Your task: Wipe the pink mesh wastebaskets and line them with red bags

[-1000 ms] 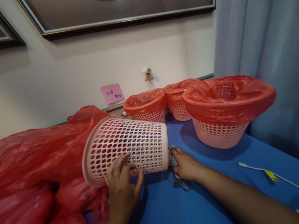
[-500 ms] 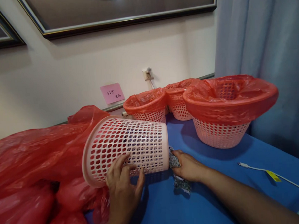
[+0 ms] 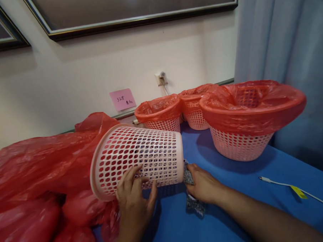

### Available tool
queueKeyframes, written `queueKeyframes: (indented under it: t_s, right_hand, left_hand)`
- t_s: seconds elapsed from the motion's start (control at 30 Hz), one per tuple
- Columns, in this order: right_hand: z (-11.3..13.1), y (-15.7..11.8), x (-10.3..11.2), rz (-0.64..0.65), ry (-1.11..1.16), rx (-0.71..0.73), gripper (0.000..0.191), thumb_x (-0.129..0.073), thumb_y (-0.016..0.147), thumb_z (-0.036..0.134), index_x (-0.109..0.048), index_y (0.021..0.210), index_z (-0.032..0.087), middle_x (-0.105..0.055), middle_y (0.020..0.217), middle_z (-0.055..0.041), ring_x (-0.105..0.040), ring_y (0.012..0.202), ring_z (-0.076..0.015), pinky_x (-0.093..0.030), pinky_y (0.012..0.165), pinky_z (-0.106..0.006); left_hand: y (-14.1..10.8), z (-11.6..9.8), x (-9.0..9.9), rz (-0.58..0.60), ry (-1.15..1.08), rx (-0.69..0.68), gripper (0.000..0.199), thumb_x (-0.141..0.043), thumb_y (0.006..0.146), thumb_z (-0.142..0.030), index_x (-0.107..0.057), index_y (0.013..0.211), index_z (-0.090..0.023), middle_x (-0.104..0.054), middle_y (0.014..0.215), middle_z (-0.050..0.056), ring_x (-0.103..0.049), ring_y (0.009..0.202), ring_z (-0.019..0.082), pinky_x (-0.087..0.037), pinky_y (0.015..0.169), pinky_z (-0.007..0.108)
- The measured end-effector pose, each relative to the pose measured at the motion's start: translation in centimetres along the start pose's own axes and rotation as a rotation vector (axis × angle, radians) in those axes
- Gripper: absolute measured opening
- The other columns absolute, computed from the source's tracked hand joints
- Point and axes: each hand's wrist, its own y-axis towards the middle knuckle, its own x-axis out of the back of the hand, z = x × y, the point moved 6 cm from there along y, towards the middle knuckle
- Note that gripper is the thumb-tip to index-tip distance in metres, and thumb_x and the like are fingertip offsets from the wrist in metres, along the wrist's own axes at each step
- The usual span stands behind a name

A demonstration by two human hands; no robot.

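Note:
A pale pink plastic wastebasket (image 3: 141, 157) with a lattice wall lies on its side, its base to the right and its rim to the left. My left hand (image 3: 135, 197) holds it by the near side, fingers spread and curved against the lattice and the thumb at its lower edge. In my right hand (image 3: 203, 183) is a bunched grey speckled cloth (image 3: 196, 205), pressed against the wastebasket's base. The fingers are closed round the cloth, and part of it hangs down to the blue tabletop (image 3: 176, 220).
Red plastic bags (image 3: 46, 169) are heaped on the left. Behind stand three baskets lined with red bags: a small one (image 3: 161, 124), another (image 3: 197, 119) and a wide one (image 3: 240, 146). A white cable (image 3: 282, 183) lies at right. A pink note (image 3: 123, 99) is on the wall.
My right hand and the cloth have shifted slightly down along the wastebasket's base. My left hand keeps its place on the side; the whole view has moved a little.

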Motion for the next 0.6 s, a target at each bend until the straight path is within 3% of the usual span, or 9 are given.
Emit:
queueKeyframes:
  t_s: [0.07,0.13,0.2,0.27,0.4,0.5,0.6]
  right_hand:
    - [-0.4,0.5,0.6,-0.067,0.049,-0.03,0.051,-0.063,0.077,0.019,-0.062,0.128,0.018,-0.071,0.119,-0.0121,-0.07,0.111,-0.0293,-0.055,0.101,-0.044]
    - [-0.6,0.6,2.5,-0.293,0.133,0.004,0.059,-0.062,0.079,0.021,-0.055,0.138,0.018,-0.067,0.13,-0.0137,-0.066,0.121,-0.0297,-0.051,0.109,-0.046]
    - [-0.4,0.3,4.6,-0.526,0.193,0.114,0.069,-0.062,0.081,0.023,-0.047,0.148,0.02,-0.058,0.145,-0.0148,-0.057,0.136,-0.0304,-0.043,0.119,-0.05]
    - [0.0,-0.2,5.9,-0.632,0.207,0.246,0.077,-0.063,0.078,0.02,-0.043,0.152,0.023,-0.05,0.154,-0.0137,-0.048,0.146,-0.031,-0.035,0.126,-0.054]
    - [-0.1,0.3,6.3,-0.557,0.221,0.32,0.075,-0.061,0.072,0.013,-0.054,0.146,0.026,-0.05,0.157,-0.0099,-0.046,0.149,-0.0305,-0.031,0.128,-0.053]
    - [-1.4,1.4,4.5,-0.359,0.193,0.168,0.072,-0.063,0.071,0.013,-0.06,0.142,0.024,-0.055,0.152,-0.0102,-0.052,0.143,-0.0293,-0.038,0.124,-0.048]
    - [-2.7,2.1,1.8,-0.14,0.13,0.012,0.067,-0.067,0.067,0.012,-0.067,0.133,0.022,-0.069,0.132,-0.0108,-0.066,0.125,-0.0304,-0.05,0.111,-0.046]
  left_hand:
    - [0.1,-0.1,0.0,-0.005,-0.006,-0.002,0.01,-0.067,0.095,-0.028,-0.059,0.097,-0.022,-0.063,0.135,0.018,-0.054,0.131,0.04,-0.045,0.105,0.062]
    - [0.2,-0.3,0.2,-0.005,-0.018,-0.008,0.01,-0.067,0.095,-0.027,-0.059,0.096,-0.022,-0.063,0.135,0.017,-0.054,0.131,0.039,-0.044,0.105,0.06]
    - [0.4,-0.9,0.6,0.001,-0.034,-0.027,0.01,-0.068,0.094,-0.026,-0.059,0.096,-0.023,-0.063,0.133,0.017,-0.055,0.13,0.039,-0.045,0.103,0.058]
    - [0.6,-1.4,1.1,0.004,-0.056,-0.046,0.009,-0.068,0.094,-0.024,-0.059,0.096,-0.023,-0.063,0.132,0.016,-0.056,0.129,0.039,-0.045,0.102,0.057]
    - [0.8,-2.1,2.2,-0.007,-0.079,-0.076,0.008,-0.068,0.094,-0.024,-0.06,0.096,-0.023,-0.063,0.13,0.016,-0.056,0.127,0.039,-0.044,0.1,0.057]
    - [0.7,-2.0,2.3,-0.006,-0.058,-0.086,0.009,-0.068,0.093,-0.024,-0.059,0.096,-0.023,-0.063,0.131,0.017,-0.056,0.126,0.041,-0.044,0.099,0.058]
    - [0.7,-1.7,2.1,-0.007,-0.042,-0.077,0.01,-0.068,0.093,-0.024,-0.058,0.095,-0.023,-0.063,0.132,0.017,-0.056,0.125,0.04,-0.044,0.097,0.057]
